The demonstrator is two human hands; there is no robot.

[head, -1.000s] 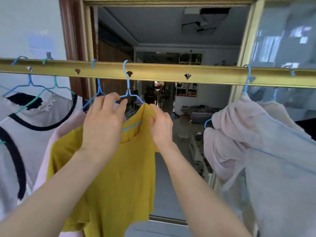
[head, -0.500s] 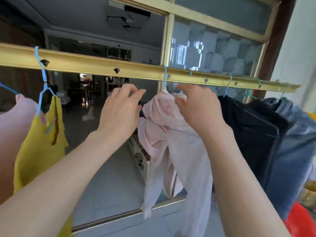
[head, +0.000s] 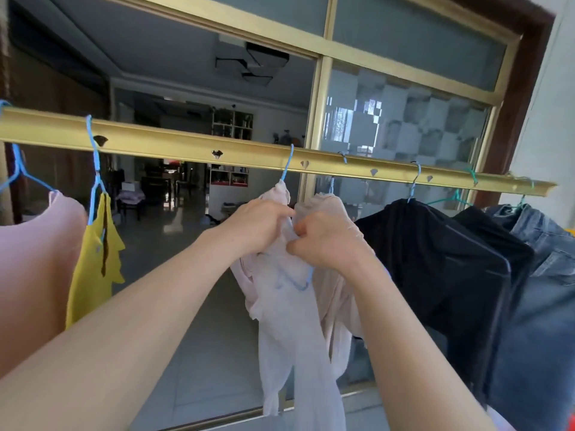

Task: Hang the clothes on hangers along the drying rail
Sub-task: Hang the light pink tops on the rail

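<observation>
A gold drying rail runs across the view at head height. A thin pale pink garment hangs from it on a blue hanger. My left hand grips the bunched fabric near the hanger's neck. Just to its right, my right hand pinches the same fabric, and part of the blue hanger wire shows through the cloth below. A yellow top hangs on a blue hanger at the left, apart from both hands.
A pink garment hangs at the far left. Right of my hands hang two black garments and blue jeans, closely packed. Behind the rail are a sliding glass door frame and a dim room.
My hands left the yellow top and moved right to the pale pink garment. Both now grip its bunched fabric, where half a second ago the fingers were only reaching toward it.
</observation>
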